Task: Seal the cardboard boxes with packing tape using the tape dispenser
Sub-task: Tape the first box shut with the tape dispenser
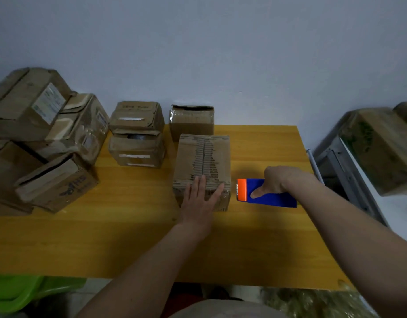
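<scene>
A worn cardboard box (pixel 203 157) with a torn top seam stands in the middle of the wooden table (pixel 129 237). My left hand (pixel 201 203) lies flat on the box's near top edge, fingers spread. To the right of the box, my right hand (pixel 275 183) grips a blue tape dispenser (pixel 273 198) with an orange front end; the dispenser's orange tip sits just beside the box's right near corner, close to the table surface.
Two stacked small boxes (pixel 137 134) and another box (pixel 191 121) stand behind the middle box by the wall. A pile of several larger boxes (pixel 44 138) fills the left. Plastic-wrapped boxes (pixel 379 148) sit right of the table. A green bin (pixel 25 292) is below left.
</scene>
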Motion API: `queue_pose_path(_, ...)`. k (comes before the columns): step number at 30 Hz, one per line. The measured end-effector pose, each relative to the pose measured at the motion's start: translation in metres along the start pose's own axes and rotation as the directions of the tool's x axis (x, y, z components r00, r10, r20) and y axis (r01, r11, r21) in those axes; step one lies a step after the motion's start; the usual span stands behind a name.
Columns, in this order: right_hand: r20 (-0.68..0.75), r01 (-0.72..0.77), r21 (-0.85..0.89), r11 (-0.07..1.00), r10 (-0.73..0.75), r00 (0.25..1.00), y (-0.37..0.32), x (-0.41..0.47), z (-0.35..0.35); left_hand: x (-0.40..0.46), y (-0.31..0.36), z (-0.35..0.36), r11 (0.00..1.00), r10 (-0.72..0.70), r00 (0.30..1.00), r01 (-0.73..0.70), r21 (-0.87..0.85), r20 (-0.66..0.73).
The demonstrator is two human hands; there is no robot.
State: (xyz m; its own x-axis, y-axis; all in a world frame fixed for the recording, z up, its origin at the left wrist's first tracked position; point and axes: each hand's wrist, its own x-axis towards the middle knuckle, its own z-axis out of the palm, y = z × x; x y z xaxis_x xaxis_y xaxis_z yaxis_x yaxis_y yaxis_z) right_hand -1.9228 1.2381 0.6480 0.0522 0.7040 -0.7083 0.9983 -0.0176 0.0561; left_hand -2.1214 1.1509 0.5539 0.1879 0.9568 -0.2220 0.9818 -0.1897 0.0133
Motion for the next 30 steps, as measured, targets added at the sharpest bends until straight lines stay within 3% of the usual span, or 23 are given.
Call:
queue_pose_path(4, -0.276, -0.068, -0.302, 0.951, -0.018, 0.961, 0.0, 0.005, 0.024, 0.0, -0.001, -0.007, 1.0, -0.018, 0.998, 0.018, 0.003, 0.059)
queue_pose_path(10, -0.257, -0.121, 0.164, 0.979, 0.161, 0.953, 0.026, 0.026, 0.067, -0.006, 0.016, -0.027, 0.99, -0.13, 0.985, 0.136, -0.045, 0.115)
queue_pose_path(13, -0.244, -0.081, 0.245, 0.966, 0.142, 0.959, 0.025, 0.037, 0.092, -0.007, 0.032, -0.041, 0.982, -0.158, 0.969, 0.174, -0.07, 0.192)
queue_pose_path(15, -0.151, -0.09, 0.264, 0.96, 0.134, 0.979, 0.024, 0.041, 0.108, -0.009, 0.031, -0.048, 0.988, -0.113, 0.977, 0.13, -0.084, 0.178)
queue_pose_path(18, -0.09, -0.074, 0.301, 0.951, 0.105, 0.99, 0.018, 0.045, 0.134, -0.012, -0.002, -0.052, 0.994, 0.088, 0.989, -0.079, -0.078, 0.119)
queue_pose_path(20, -0.106, -0.061, 0.357, 0.932, 0.105, 0.989, 0.017, 0.047, 0.142, -0.011, -0.037, -0.052, 0.975, 0.21, 0.958, -0.221, 0.036, 0.197)
queue_pose_path(23, -0.18, -0.062, 0.399, 0.915, 0.144, 0.973, 0.016, 0.044, 0.136, -0.005, -0.073, -0.046, 0.946, 0.233, 0.925, -0.287, 0.149, 0.299)
queue_pose_path(26, -0.396, -0.017, 0.465, 0.885, 0.225, 0.89, 0.01, 0.031, 0.122, -0.002, -0.077, -0.035, 0.934, 0.288, 0.942, -0.316, 0.168, 0.173)
queue_pose_path(28, -0.579, 0.148, 0.546, 0.824, 0.244, 0.778, -0.002, 0.019, 0.112, -0.001, -0.075, -0.028, 0.936, 0.294, 0.952, -0.305, 0.174, 0.085)
queue_pose_path(30, -0.763, 0.381, 0.482, 0.789, 0.164, 0.626, -0.021, 0.003, 0.106, -0.005, -0.067, -0.02, 0.953, 0.248, 0.968, -0.25, 0.172, 0.036)
